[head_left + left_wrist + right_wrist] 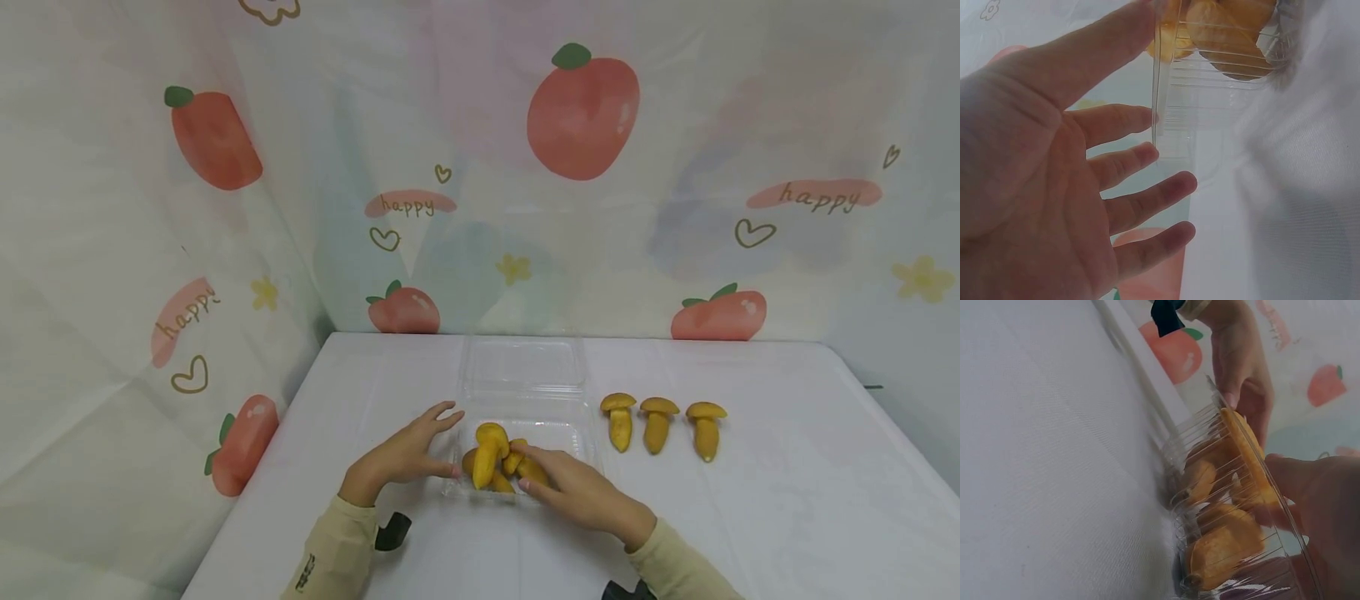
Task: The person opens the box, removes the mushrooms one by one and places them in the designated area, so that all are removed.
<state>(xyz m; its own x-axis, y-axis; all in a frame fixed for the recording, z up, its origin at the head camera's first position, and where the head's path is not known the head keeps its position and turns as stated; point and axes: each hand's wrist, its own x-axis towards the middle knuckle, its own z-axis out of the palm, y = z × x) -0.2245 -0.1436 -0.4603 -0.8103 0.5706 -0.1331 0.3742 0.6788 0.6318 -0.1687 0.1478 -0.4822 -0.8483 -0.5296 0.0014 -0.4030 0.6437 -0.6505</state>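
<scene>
In the head view, a clear plastic box [566,433] with its lid [522,365] folded back holds several yellow-brown mushrooms [487,457]. My left hand [405,454] is at its left side, fingers spread and the thumb touching the rim; in the left wrist view, that hand [1060,169] has its palm showing, with nothing held. My right hand [581,490] reaches over the box's right part, fingers fairly straight, thumb and forefinger apart around a mushroom [531,471]. In the right wrist view, a fingertip of this hand [1329,512] touches or nearly touches a mushroom [1225,550].
Three more mushrooms [620,422], [657,425], [706,431] lie in a row on the white table [795,500], right of the box. A printed cloth [480,167] hangs behind and at the left.
</scene>
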